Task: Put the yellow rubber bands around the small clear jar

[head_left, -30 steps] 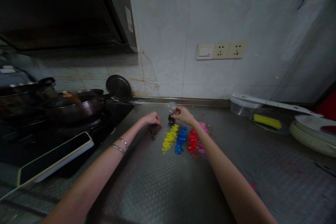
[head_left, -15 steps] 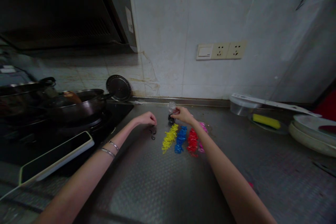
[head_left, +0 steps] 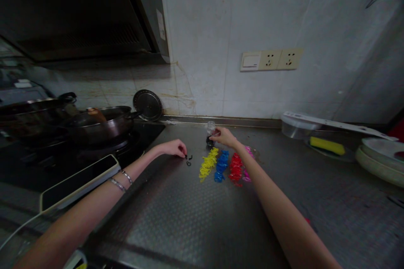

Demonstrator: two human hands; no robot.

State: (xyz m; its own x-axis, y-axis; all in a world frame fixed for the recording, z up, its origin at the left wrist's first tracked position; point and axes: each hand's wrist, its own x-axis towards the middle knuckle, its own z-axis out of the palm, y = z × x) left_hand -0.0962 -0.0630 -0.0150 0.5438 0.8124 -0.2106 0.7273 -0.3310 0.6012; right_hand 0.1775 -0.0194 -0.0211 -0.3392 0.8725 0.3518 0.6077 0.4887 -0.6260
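Observation:
My right hand (head_left: 225,137) is closed on a small clear jar (head_left: 211,127), which stands upright with black pieces in its lower part. My left hand (head_left: 175,148) is closed in a pinch low over the counter, its fingertips at a black rubber band. Beside them lie a few loose black rubber bands (head_left: 189,161). In front of the jar, side by side, run piles of yellow rubber bands (head_left: 208,164), blue rubber bands (head_left: 221,166) and red rubber bands (head_left: 235,168). Pink rubber bands (head_left: 247,173) are partly hidden behind my right forearm.
On the left, a phone (head_left: 78,180) lies by the stove, where a pan (head_left: 97,128) and a pot sit. To the right are a plastic tub (head_left: 296,128), a yellow sponge (head_left: 327,146) and stacked bowls (head_left: 375,164). A tiled wall with sockets (head_left: 269,59) closes off the back.
The view has shifted slightly, moving the scene right. My left hand has come down closer to the loose black rubber bands. My right hand stays on the jar.

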